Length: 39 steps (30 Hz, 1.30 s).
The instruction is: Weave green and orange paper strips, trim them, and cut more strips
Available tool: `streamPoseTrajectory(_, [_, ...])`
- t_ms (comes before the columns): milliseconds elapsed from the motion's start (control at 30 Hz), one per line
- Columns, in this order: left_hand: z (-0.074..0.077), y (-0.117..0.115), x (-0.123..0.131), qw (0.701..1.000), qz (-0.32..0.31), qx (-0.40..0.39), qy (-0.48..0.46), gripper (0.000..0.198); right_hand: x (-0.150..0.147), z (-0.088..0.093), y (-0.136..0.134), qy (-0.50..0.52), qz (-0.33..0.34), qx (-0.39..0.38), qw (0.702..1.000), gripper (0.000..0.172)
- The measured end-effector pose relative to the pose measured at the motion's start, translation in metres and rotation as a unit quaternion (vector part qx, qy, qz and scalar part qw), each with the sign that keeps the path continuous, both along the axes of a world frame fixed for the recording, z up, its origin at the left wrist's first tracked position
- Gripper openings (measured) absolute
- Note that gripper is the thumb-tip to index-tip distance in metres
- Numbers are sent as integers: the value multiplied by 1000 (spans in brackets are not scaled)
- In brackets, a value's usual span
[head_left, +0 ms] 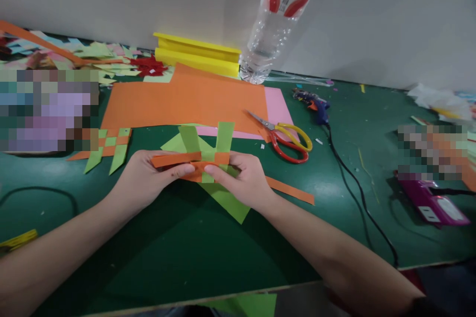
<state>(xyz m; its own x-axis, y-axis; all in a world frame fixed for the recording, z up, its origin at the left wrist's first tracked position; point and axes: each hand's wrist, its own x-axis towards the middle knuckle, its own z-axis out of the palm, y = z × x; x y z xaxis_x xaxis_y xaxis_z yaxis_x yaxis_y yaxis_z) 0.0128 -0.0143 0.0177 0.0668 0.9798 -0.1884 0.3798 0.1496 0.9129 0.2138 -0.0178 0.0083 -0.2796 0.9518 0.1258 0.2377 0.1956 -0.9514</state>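
Woven paper piece: you hold this orange-and-green weave [208, 156] between the desk's [159, 257] near and far edges, over a green paper sheet [230, 203]; whether it touches that sheet, you cannot tell.
Why both sides: pinching the weave left and right probably stops its crossings from slipping, while two green ends stand free towards the far edge.
Left hand: yours [143, 176] is closed on the weave's left side and an orange strip end, thumb on the near face, fingers mostly hidden behind.
Right hand: yours [247, 176] grips the right side, thumb pressing inward near the left thumb without touching it.
Forearms: they slant in from the near edge and converge, wrists low, likely for steadiness.
Scissors: the red-and-yellow pair [280, 138] lies partly over orange paper [186, 104], handles towards the desk's right edge, presumably handy for your right hand.
Hot glue gun: it [314, 105] rests further right, perhaps to leave working room.
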Motion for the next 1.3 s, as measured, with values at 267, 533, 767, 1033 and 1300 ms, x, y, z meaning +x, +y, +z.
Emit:
streamPoseTrajectory(267, [2, -1, -1, 999, -20, 30, 29, 27, 0, 2, 0, 15, 18, -11, 1000, 23])
streamPoseTrajectory(533, [2, -1, -1, 999, -31, 22, 24, 27, 0, 2, 0, 14, 24, -14, 1000, 23])
streamPoseTrajectory(767, [4, -1, 0, 998, -39, 33, 24, 24, 0, 0, 1, 6, 25, -17, 1000, 25])
streamPoseTrajectory(1033, [4, -1, 0, 998, -31, 36, 44, 23, -1, 1, 0, -8, 17, -15, 1000, 28])
streamPoseTrajectory(1300, [6, 0, 1, 998, -31, 44, 44, 21, 0, -1, 1, 9, 27, -19, 999, 23])
